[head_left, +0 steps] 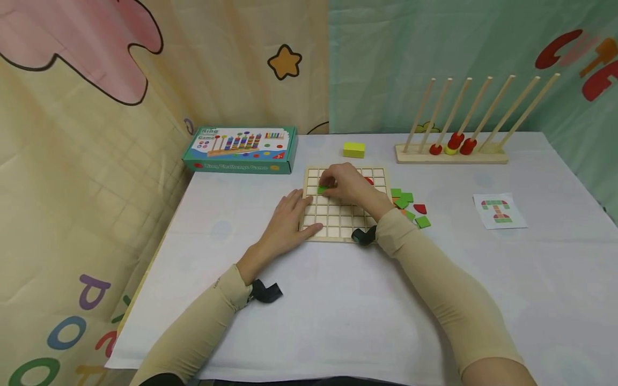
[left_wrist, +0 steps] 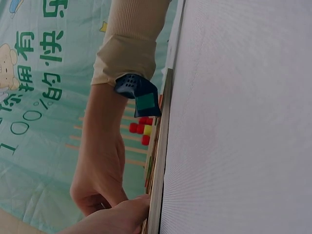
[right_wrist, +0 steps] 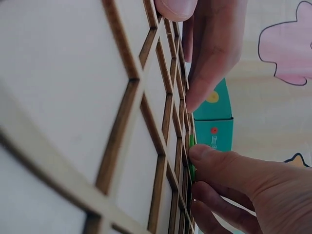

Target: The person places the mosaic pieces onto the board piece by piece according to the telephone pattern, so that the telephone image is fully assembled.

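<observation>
A square wooden grid board (head_left: 334,220) lies on the table. My left hand (head_left: 287,216) rests at its left edge with fingers stretched out, the thumb on the lower left part; the left wrist view shows this hand (left_wrist: 114,218) at the board's edge. My right hand (head_left: 348,185) reaches over the upper part and pinches a small green square tile (head_left: 322,190) at a cell near the upper left. In the right wrist view, the thumb is against the green tile (right_wrist: 191,158). A red tile (head_left: 369,180) sits in the board, partly covered by the right hand.
Loose green tiles (head_left: 422,222), a red quarter-round tile (head_left: 420,208) and orange ones lie right of the board. A pattern card (head_left: 500,211) is farther right. Behind stand a game box (head_left: 241,150), a yellow block (head_left: 354,150) and a peg rack (head_left: 451,156) with red and yellow beads.
</observation>
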`<move>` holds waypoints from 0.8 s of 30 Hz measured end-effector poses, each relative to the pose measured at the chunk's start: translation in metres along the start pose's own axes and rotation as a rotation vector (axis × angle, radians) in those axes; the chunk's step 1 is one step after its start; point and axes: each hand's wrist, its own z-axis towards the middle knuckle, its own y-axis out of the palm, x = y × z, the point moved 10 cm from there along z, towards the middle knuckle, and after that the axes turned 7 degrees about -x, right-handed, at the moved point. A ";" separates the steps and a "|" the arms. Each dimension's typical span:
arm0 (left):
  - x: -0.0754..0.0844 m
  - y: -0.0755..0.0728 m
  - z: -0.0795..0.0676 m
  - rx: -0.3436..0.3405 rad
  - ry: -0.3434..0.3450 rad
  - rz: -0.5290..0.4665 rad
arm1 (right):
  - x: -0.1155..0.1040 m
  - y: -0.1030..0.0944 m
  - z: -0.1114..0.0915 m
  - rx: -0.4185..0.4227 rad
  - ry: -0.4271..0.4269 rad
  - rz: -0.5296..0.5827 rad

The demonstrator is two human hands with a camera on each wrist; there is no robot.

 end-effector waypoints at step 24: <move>0.000 0.000 0.001 0.005 0.002 0.002 | 0.008 -0.014 -0.021 -0.034 -0.036 -0.021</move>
